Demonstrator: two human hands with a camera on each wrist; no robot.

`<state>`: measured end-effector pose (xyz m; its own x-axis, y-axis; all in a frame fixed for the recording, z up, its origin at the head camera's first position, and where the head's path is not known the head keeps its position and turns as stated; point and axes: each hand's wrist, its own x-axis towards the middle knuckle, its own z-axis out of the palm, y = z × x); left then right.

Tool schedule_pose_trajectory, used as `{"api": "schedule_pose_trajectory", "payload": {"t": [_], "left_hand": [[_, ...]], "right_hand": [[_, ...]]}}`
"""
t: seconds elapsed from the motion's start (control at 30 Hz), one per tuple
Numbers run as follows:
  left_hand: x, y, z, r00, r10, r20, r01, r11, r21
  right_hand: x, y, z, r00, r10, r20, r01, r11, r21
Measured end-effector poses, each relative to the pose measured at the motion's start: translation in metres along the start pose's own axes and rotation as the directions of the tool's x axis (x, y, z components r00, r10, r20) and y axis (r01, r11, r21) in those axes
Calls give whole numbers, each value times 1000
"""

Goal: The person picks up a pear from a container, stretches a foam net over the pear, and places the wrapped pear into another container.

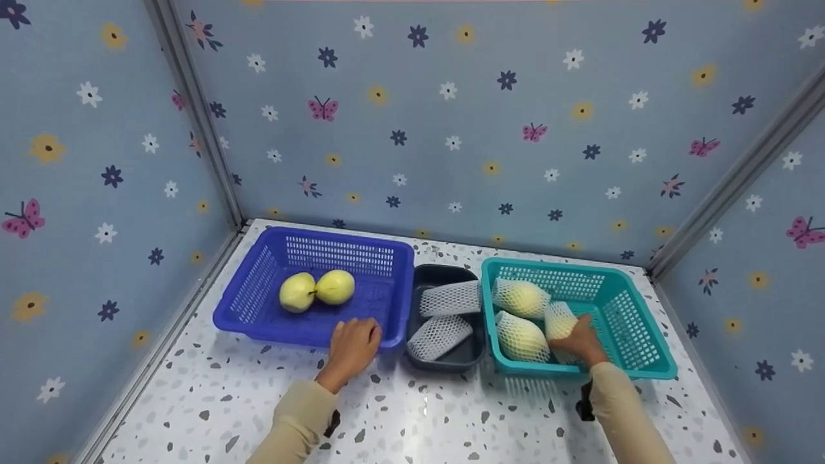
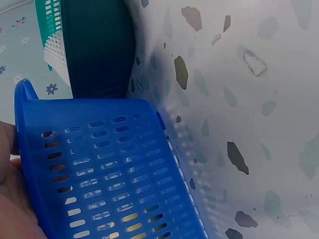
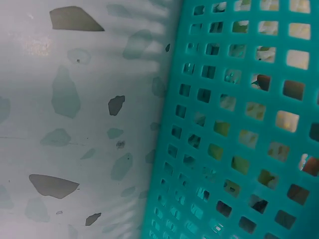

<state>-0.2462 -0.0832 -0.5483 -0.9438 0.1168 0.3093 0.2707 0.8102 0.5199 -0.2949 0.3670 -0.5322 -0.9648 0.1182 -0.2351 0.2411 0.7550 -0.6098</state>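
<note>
My left hand [image 1: 354, 348] rests at the front rim of the blue basket [image 1: 258, 333]; in the left wrist view, part of the hand [image 2: 15, 199] shows beside that rim. Two bare yellow-green apples [image 1: 335, 287] lie together in this basket. Over the teal basket [image 1: 644, 372], my right hand [image 1: 585, 343] grips an apple in a white foam net [image 1: 559, 317], its fingers partly hidden behind the fruit. Left of it are two more netted apples [image 1: 522, 336]. The right wrist view shows mostly the teal basket's slotted side [image 3: 239, 129], with only bits of fruit and hand through the holes.
Between the baskets stands a dark tray [image 1: 445, 366] holding two empty foam nets [image 1: 441, 336]. All three containers sit side by side on a white speckled table [image 1: 412, 419]. Flower-patterned panels [image 1: 438, 129] enclose the back and both sides.
</note>
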Motion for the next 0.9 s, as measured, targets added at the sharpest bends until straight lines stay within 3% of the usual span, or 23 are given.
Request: {"api": "schedule_pose_trajectory", "payload": {"t": [0.13, 0.3, 0.4, 0.53, 0.73, 0.9], "left_hand": [[0, 1, -1, 1000, -3, 4, 3, 1000, 0], [-1, 1, -1, 1000, -1, 2, 1, 1000, -7], [-1, 0, 0, 1000, 5, -9, -5, 1000, -8], [-1, -1, 0, 1000, 11, -26, -11, 1000, -5], [-1, -1, 0, 999, 17, -39, -17, 1000, -15], [-1, 0, 2, 999, 21, -32, -21, 1000, 1]], "right_hand": [[-5, -6, -5, 1000, -15, -18, 15, 999, -30], [-16, -24, -10, 988, -109, -111, 81, 969, -233], [-29, -37, -6, 957, -230, -174, 162, 929, -334], [-47, -52, 9, 901, -379, -210, 302, 897, -324], [-72, -62, 42, 848, -505, -161, 471, 857, -209], [-80, -59, 70, 813, -570, -117, 506, 791, -343]]}}
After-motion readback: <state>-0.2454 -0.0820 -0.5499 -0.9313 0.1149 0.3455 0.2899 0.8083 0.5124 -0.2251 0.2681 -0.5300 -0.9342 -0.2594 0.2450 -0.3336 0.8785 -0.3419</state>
